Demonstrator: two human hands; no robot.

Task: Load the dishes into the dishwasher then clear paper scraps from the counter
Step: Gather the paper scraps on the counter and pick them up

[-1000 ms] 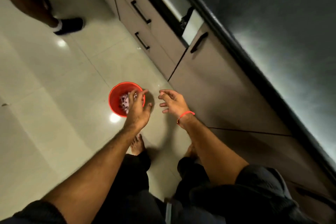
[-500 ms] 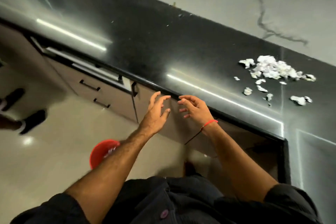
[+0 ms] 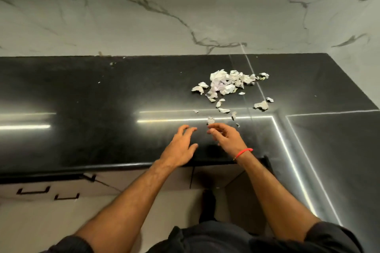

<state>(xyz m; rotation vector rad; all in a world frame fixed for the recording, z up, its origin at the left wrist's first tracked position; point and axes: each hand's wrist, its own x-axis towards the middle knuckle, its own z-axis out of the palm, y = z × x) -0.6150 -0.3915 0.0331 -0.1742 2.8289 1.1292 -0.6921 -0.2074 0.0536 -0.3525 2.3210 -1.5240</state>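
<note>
A heap of crumpled white paper scraps lies on the black counter, right of centre, with smaller bits scattered toward the front edge. My left hand hovers over the counter near its front edge, fingers spread and empty. My right hand, with a red band at the wrist, is just to its right with loosely bent fingers that hold nothing. One small scrap lies just beyond the right fingertips. No dishes or dishwasher are in view.
A marble wall rises behind the counter, which turns a corner at the right. Drawers with black handles sit under the counter at lower left. Pale floor tiles show below.
The view swung up from the floor and red bucket to the counter. Both hands rose from over the bucket and moved forward over the counter, toward the scraps.
</note>
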